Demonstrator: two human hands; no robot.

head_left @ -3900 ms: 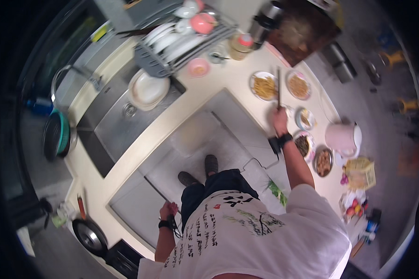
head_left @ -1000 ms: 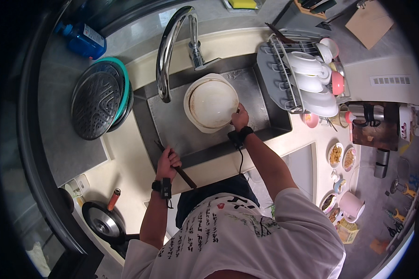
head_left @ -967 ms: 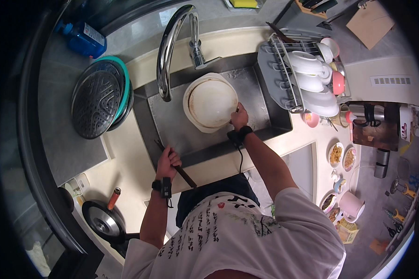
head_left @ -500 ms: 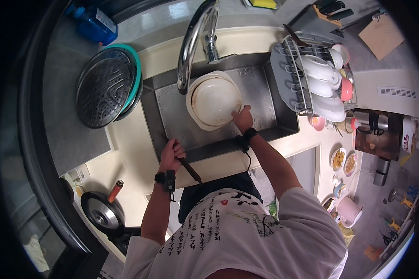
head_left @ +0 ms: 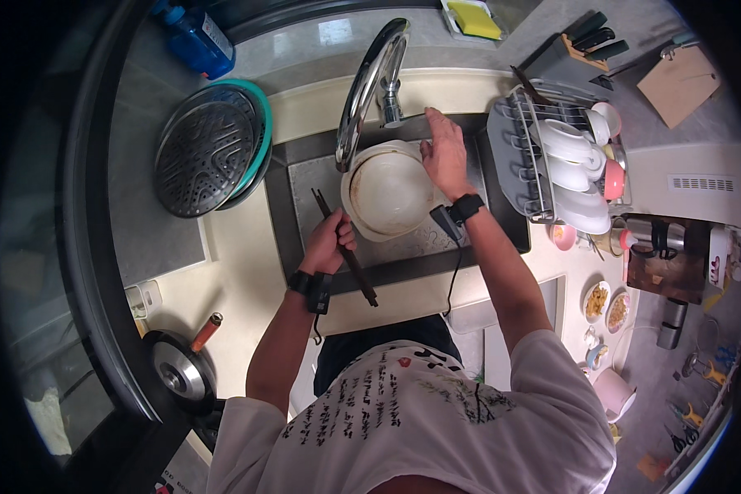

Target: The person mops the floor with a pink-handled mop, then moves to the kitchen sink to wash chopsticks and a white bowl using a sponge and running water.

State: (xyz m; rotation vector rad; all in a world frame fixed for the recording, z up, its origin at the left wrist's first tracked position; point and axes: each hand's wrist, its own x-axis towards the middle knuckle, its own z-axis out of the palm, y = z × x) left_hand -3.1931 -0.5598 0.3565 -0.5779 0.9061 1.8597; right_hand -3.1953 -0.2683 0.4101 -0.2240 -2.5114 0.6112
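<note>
In the sink (head_left: 305, 177) a white bowl (head_left: 395, 193) with brown stains sits in a larger pale dish (head_left: 356, 224), under the chrome faucet (head_left: 369, 90). My left hand (head_left: 328, 243) is closed around a pair of dark chopsticks (head_left: 356, 270), over the sink's front left part. Their upper ends stick out above the fist, the lower ends point back toward me. My right hand (head_left: 446, 156) stretches over the right side of the bowl, fingers extended and holding nothing. Its fingertips are at the end of the faucet lever (head_left: 405, 120); whether they touch is hard to tell.
Right of the sink stands a dish rack (head_left: 525, 156) full of white bowls, with a knife block (head_left: 564, 62) behind it. Perforated steamer trays (head_left: 207, 152) lean at the left. A lidded pan (head_left: 177, 370) is at the lower left. Small food plates (head_left: 597, 301) line the right counter.
My right hand has left the bowl's rim and moved up to the faucet lever. My left hand has carried the chopsticks forward and right over the sink. The view has shifted slightly.
</note>
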